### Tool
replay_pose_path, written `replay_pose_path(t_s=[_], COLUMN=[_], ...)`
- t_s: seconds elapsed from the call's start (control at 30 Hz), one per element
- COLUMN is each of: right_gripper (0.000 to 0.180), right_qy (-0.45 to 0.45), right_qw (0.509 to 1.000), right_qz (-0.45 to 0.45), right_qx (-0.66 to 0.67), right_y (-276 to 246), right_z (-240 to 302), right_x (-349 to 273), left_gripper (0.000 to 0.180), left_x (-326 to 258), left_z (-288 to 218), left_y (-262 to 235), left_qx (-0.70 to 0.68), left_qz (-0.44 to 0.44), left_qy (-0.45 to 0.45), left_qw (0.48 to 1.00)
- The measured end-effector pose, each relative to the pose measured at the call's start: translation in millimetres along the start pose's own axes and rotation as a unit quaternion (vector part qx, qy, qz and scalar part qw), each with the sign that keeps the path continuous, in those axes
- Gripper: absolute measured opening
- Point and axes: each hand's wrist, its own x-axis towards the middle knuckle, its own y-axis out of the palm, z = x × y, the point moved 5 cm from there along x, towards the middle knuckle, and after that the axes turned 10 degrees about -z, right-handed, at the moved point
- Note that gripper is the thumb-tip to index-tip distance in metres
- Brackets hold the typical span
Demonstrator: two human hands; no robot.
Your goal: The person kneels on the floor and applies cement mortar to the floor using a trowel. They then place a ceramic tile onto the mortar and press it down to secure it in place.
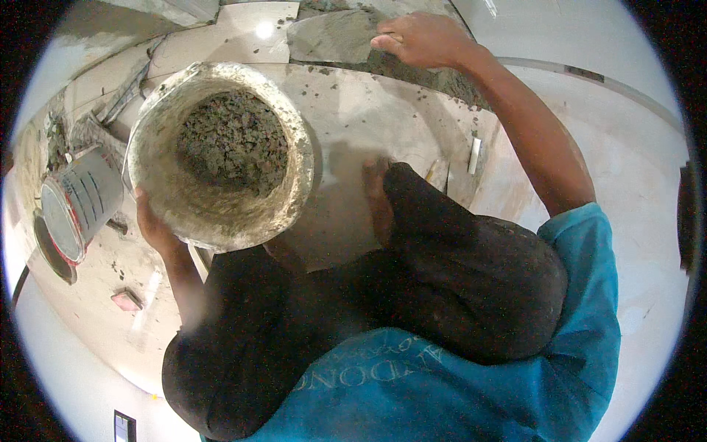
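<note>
A mortar-caked bucket (298, 147) is tilted toward me at the left, with crumbly grey mortar (236, 140) inside. My left hand (153, 221) grips its lower left side, and part of the fingers is hidden behind the wall. At the far side, my right hand (423, 40) is closed, with the knuckles up, over a strip of wet mortar (398, 70). Whatever sits in that fist is hidden. Beside its thumb lies a smooth grey patch (331, 37), which may be spread mortar or a coated blade.
A second bucket (99, 184) lies tipped over at the left, near a pinkish block (127, 300). Pale floor tiles (228, 33) border the mortar strip. A short white piece (475, 156) rests at the right. My bare foot (377, 199) is on the floor between bucket and knee.
</note>
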Motion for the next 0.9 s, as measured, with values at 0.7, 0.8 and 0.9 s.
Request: replay_pose_path(t_s=[0.7, 0.8, 0.9], right_gripper=[0.052, 0.024, 0.022], right_qy=[0.181, 0.149, 0.205], right_qw=[0.971, 0.957, 0.933], right_qz=[-0.051, -0.204, -0.218], right_qx=[0.15, 0.142, 0.198], right_y=[17, 33, 63], right_z=[-6, 49, 85], right_x=[-84, -70, -45], left_gripper=[0.06, 0.059, 0.06], left_x=[1, -1, 0], left_z=[1, 2, 0], left_y=[-1, 1, 2], left_qx=[-0.009, -0.037, -0.029], left_qz=[0.028, 0.044, 0.071], left_qy=[-0.01, -0.056, -0.061], left_qw=[1.0, 0.997, 0.995])
